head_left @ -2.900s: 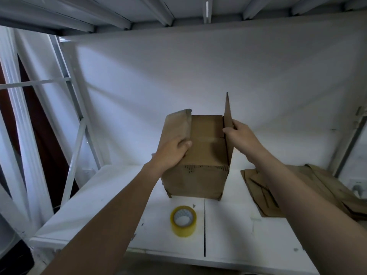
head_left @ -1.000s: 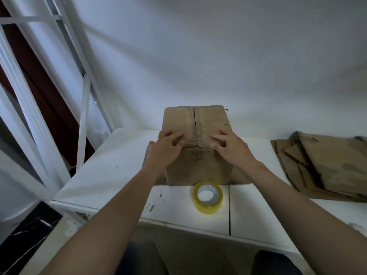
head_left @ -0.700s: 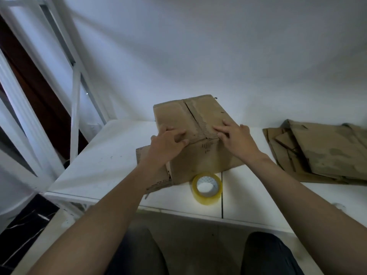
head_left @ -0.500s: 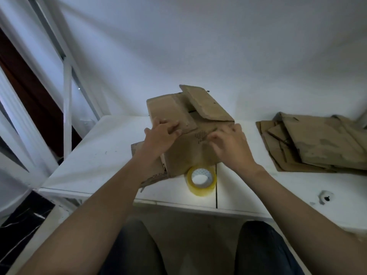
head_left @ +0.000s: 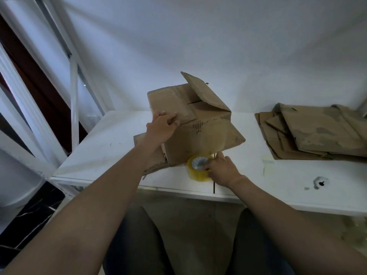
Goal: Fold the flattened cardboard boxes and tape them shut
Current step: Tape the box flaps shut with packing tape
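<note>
Cardboard box [head_left: 198,139] on white worktop [head_left: 103,139], left grip [head_left: 161,127] curled over its top flap [head_left: 168,103], right grip [head_left: 223,170] clasping yellow tape roll [head_left: 195,173] just beside box front.

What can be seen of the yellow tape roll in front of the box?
The tape roll is a yellow ring, glossy like plastic tape, with a pale core and an open middle. It is on the white table near the front edge, right before the cardboard box; whether they touch I cannot tell. The right hand grips its right side, fingers curled over the rim.
</note>
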`<state>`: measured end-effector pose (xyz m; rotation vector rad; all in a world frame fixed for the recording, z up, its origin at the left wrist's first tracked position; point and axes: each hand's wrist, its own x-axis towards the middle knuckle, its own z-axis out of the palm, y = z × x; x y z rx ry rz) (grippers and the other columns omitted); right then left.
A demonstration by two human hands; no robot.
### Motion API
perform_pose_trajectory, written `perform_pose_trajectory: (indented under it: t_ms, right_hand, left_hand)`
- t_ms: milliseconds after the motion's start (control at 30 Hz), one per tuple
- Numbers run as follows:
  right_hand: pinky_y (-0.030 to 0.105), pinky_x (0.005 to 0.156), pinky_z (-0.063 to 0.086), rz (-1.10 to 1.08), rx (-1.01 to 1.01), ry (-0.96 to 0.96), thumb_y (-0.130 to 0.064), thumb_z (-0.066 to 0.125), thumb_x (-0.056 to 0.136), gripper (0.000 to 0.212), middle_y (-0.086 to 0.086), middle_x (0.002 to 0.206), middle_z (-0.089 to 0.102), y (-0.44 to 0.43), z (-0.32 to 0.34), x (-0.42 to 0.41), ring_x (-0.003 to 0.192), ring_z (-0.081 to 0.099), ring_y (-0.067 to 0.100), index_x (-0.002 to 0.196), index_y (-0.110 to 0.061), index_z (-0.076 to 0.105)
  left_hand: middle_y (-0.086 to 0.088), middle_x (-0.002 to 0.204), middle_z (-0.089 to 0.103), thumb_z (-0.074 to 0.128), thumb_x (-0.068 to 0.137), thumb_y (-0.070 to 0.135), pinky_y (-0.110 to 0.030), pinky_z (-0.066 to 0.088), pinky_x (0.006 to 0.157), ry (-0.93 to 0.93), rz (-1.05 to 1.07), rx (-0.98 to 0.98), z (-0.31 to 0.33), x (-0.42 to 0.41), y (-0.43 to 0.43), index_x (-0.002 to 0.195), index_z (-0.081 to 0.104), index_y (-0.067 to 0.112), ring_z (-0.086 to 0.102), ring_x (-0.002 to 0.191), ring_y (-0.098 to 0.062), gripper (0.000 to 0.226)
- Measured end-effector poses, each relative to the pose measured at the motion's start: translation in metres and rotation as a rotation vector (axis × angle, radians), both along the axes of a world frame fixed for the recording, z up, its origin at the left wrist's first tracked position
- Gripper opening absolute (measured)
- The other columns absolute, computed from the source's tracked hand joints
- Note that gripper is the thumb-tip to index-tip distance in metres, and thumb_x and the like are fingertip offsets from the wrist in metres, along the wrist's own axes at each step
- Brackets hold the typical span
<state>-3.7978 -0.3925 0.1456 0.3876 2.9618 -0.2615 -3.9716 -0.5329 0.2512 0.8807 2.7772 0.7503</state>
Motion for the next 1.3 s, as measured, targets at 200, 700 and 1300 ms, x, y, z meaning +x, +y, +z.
perform_pose_trajectory:
  t_ms: [200, 700, 1300]
  right_hand:
    - [0.036, 0.08, 0.049, -0.105, -0.295, 0.166, -0.03, 0.064, 0.093, 0.009, 0.002, 0.1, 0.064, 0.028, 0.07, 0.04, 0.094, 0.059, 0.024, 0.093, -0.032, 0.073]
    - [0.036, 0.078, 0.042, -0.251, 0.019, 0.735, -0.032, 0.061, 0.096, 0.027, 0.002, 0.111, 0.064, 0.049, 0.2, 0.039, 0.114, 0.04, 0.026, 0.121, -0.025, 0.069]
    - [0.046, 0.102, 0.046, -0.346, -0.208, 0.484, -0.036, 0.055, 0.101, 0.036, 0.0, 0.145, 0.046, 0.064, 0.12, -0.018, 0.126, 0.051, 0.033, 0.137, -0.032, 0.059]
  left_hand:
    - [-0.004, 0.148, 0.042, 0.056, 0.097, 0.046, -0.045, 0.039, 0.112, -0.079, -0.016, 0.08, 0.008, 0.016, 0.005, 0.139, 0.057, 0.031, 0.048, 0.131, -0.026, 0.045]
    - [0.005, 0.096, 0.065, 0.064, 0.059, 0.053, -0.034, 0.054, 0.07, 0.184, -0.012, -0.054, 0.037, 0.011, 0.051, 0.096, 0.064, 0.023, 0.062, 0.082, -0.016, 0.048]
    - [-0.013, 0.14, 0.039, 0.06, 0.073, 0.081, -0.051, 0.037, 0.106, -0.068, 0.041, -0.18, 0.033, -0.043, 0.045, 0.145, 0.034, 0.051, 0.034, 0.132, -0.04, 0.083]
